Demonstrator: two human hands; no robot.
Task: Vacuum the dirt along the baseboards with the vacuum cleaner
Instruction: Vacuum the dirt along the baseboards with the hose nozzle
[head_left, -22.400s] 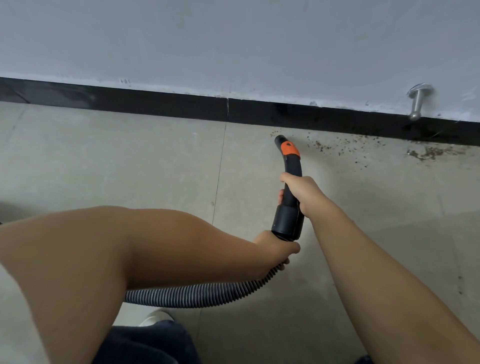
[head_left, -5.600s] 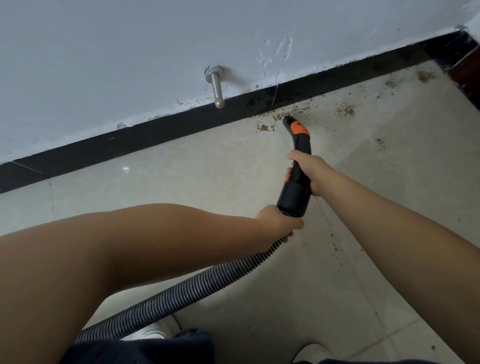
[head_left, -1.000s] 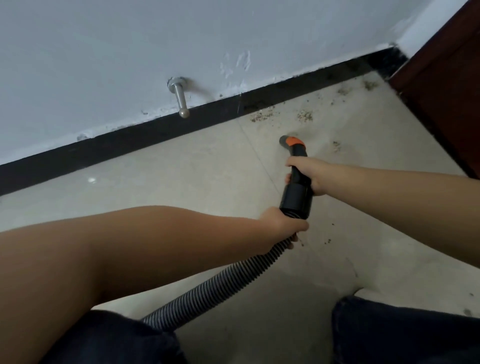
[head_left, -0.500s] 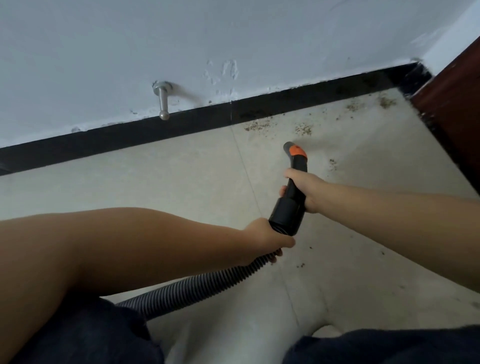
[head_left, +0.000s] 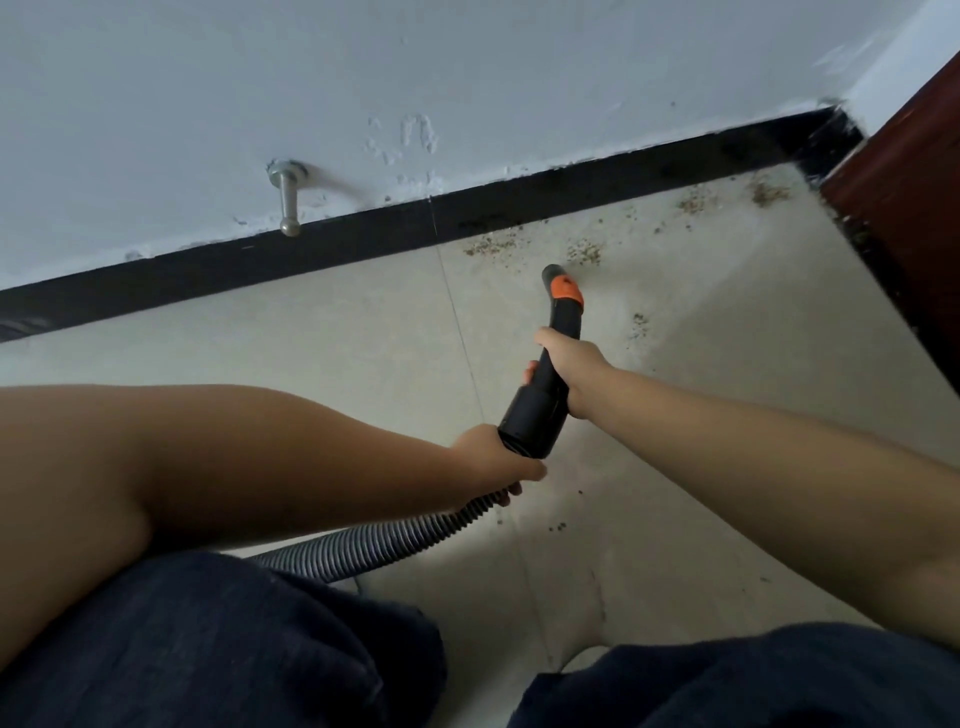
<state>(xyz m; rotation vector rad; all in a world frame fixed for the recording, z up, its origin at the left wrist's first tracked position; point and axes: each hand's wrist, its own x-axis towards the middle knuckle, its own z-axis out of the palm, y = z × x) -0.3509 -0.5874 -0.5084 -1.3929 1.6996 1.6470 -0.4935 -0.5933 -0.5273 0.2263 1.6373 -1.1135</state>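
The black vacuum nozzle (head_left: 540, 395) with an orange band near its tip points at the floor just short of a patch of brown dirt (head_left: 584, 253). My right hand (head_left: 571, 371) grips the nozzle's middle. My left hand (head_left: 491, 465) grips the ribbed grey hose (head_left: 374, 545) where it joins the nozzle's wide end. More dirt (head_left: 491, 244) lies against the black baseboard (head_left: 363, 241), and another clump (head_left: 769, 195) sits near the corner. Small crumbs (head_left: 638, 319) dot the tile to the right of the nozzle.
A metal door stopper (head_left: 287, 200) sticks out of the white wall above the baseboard. A dark red-brown door or frame (head_left: 904, 171) closes the corner at the right. My knees in dark trousers (head_left: 208, 649) fill the bottom of the view.
The nozzle tip has moved forward toward the dirt patch near the baseboard. Both hands keep the same grip, and the view has shifted slightly.
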